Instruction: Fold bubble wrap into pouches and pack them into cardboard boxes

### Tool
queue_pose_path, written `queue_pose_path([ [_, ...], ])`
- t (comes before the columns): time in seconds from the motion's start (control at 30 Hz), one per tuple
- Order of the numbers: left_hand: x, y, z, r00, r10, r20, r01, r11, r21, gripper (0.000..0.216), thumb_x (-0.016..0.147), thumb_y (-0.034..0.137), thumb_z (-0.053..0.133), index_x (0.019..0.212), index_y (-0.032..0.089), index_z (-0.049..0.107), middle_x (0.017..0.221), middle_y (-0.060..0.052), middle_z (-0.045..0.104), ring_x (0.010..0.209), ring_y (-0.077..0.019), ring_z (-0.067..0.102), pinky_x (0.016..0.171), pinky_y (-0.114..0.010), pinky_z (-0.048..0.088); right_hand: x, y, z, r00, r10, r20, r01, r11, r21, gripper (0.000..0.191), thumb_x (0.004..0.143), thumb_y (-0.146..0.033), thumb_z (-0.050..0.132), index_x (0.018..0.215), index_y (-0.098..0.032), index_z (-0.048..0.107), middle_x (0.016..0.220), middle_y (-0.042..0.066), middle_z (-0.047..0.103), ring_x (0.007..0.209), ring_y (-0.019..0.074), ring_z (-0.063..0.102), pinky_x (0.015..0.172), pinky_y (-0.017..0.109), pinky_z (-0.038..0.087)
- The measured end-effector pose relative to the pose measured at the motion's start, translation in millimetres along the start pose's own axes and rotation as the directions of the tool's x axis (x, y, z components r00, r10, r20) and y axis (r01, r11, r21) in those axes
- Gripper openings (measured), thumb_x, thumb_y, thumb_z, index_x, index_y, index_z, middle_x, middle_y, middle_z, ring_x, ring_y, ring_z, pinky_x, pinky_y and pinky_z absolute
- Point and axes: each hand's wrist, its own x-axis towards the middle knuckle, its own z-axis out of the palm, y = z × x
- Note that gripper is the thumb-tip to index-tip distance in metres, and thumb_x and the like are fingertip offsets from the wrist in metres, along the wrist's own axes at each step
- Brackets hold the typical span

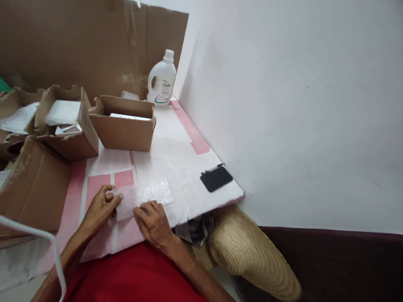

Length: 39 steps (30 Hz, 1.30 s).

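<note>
Table (176, 142): white and pink cover, set against the wall.
Boxes (124, 126): open cardboard, at the back.
Bottle (162, 79): white, upright in the corner.
Phone (216, 178): black, near the right edge.
Bubble wrap (146, 195): flat at the near edge.
Left hand (100, 205): fingers pinch its left end.
Right hand (154, 222): fingers spread, pressing its near edge.

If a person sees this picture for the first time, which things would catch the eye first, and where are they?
Probably the two hands at the lower middle: the left hand and right hand press on a sheet of bubble wrap on the pink and white table cover. Next, the white plastic jug stands in the far corner by the wall, behind open cardboard boxes. A black flat device lies near the right table edge, above a straw hat.
</note>
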Motion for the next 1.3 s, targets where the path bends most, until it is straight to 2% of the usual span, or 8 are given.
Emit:
queue_pose_path([
  [0.13, 3.5, 5.2, 14.3, 1.0, -0.017, -0.017, 0.014, 0.988, -0.156, 0.056, 0.071, 0.057, 0.073, 0.106, 0.023, 0.045, 0.06, 0.011, 0.056, 0.049, -0.0142, 0.06, 0.049, -0.025, 0.047, 4.2, 0.9, -3.3, 0.999, 0.014, 0.048, -0.015, 1.0, 0.008, 0.032, 0.097, -0.025, 0.06, 0.129, -0.022, 0.059, 0.111, 0.006, 0.065, 0.099, 0.0243, 0.051, 0.084, 0.037, 0.04],
  [0.33, 11.4, 0.2, 38.3, 1.0, 0.014, 0.024, -0.01, 0.989, -0.146, 0.053, 0.076, 0.055, 0.072, 0.108, 0.024, 0.045, 0.066, 0.007, 0.063, 0.058, -0.0191, 0.069, 0.053, -0.028, 0.053, 5.4, 2.8, -4.3, 0.998, 0.016, 0.067, -0.015, 1.0, -0.008, 0.017, 0.094, -0.027, 0.063, 0.108, -0.018, 0.066, 0.109, 0.009, 0.064, 0.099, 0.0258, 0.051, 0.084, 0.038, 0.042],
  [0.83, 8.7, -1.1, 55.8, 0.999, 0.033, 0.026, -0.03, 0.994, -0.1, 0.062, 0.081, 0.065, 0.063, 0.12, 0.019, 0.046, 0.093, -0.006, 0.072, 0.075, -0.0223, 0.073, 0.072, -0.041, 0.061, -11.8, 6.6, -2.7, 0.974, -0.023, -0.226, 0.072, 0.975, 0.211, 0.02, 0.101, -0.015, 0.048, 0.111, -0.016, 0.065, 0.108, 0.011, 0.069, 0.099, 0.0226, 0.06, 0.088, 0.037, 0.052],
  [0.97, 7.6, -3.3, 56.1, 0.998, 0.046, 0.039, -0.042, 0.994, -0.1, 0.062, 0.083, 0.066, 0.06, 0.121, 0.019, 0.047, 0.098, -0.009, 0.071, 0.077, -0.022, 0.072, 0.075, -0.043, 0.061, -9.2, 1.2, -2.4, 0.948, 0.04, -0.317, -0.01, 0.995, 0.095, 0.023, 0.1, -0.017, 0.05, 0.118, -0.015, 0.063, 0.115, 0.013, 0.068, 0.107, 0.025, 0.057, 0.094, 0.04, 0.05],
  [1.07, 6.3, -3.4, 54.2, 0.998, 0.056, 0.032, -0.053, 0.995, -0.089, 0.061, 0.083, 0.065, 0.059, 0.123, 0.019, 0.048, 0.098, -0.008, 0.07, 0.077, -0.0216, 0.071, 0.075, -0.042, 0.06, -7.7, 1.2, -0.8, 0.968, 0.067, -0.241, -0.078, 0.996, -0.035, 0.029, 0.099, -0.024, 0.055, 0.125, -0.014, 0.061, 0.121, 0.013, 0.067, 0.112, 0.0289, 0.055, 0.094, 0.044, 0.046],
  [1.13, 6.3, -4.1, 49.6, 0.995, 0.093, -0.038, -0.094, 0.995, -0.029, 0.059, 0.083, 0.063, 0.059, 0.123, 0.019, 0.05, 0.099, -0.007, 0.068, 0.08, -0.0217, 0.07, 0.077, -0.042, 0.059, -7.9, 4.0, 1.2, 0.98, 0.067, -0.186, -0.083, 0.994, -0.076, 0.03, 0.098, -0.028, 0.059, 0.124, -0.013, 0.061, 0.12, 0.013, 0.068, 0.11, 0.029, 0.056, 0.091, 0.044, 0.045],
  [1.23, 11.1, -7.0, 40.1, 0.95, 0.246, -0.193, -0.195, 0.948, 0.251, 0.058, 0.082, 0.058, 0.058, 0.125, 0.019, 0.055, 0.108, -0.011, 0.065, 0.088, -0.0235, 0.067, 0.082, -0.043, 0.057, -9.0, 10.1, 3.4, 0.985, 0.041, -0.169, -0.057, 0.994, -0.09, 0.032, 0.097, -0.03, 0.062, 0.124, -0.014, 0.061, 0.121, 0.012, 0.069, 0.11, 0.0281, 0.056, 0.09, 0.043, 0.044],
  [1.3, 17.0, -8.7, 35.3, 0.931, 0.325, -0.164, -0.238, 0.884, 0.403, 0.058, 0.082, 0.055, 0.054, 0.127, 0.018, 0.056, 0.114, -0.013, 0.064, 0.093, -0.0247, 0.065, 0.087, -0.044, 0.055, -9.3, 14.1, 3.0, 0.985, 0.018, -0.169, -0.033, 0.996, -0.086, 0.032, 0.096, -0.031, 0.064, 0.123, -0.014, 0.061, 0.122, 0.012, 0.069, 0.11, 0.0281, 0.056, 0.091, 0.042, 0.044],
])
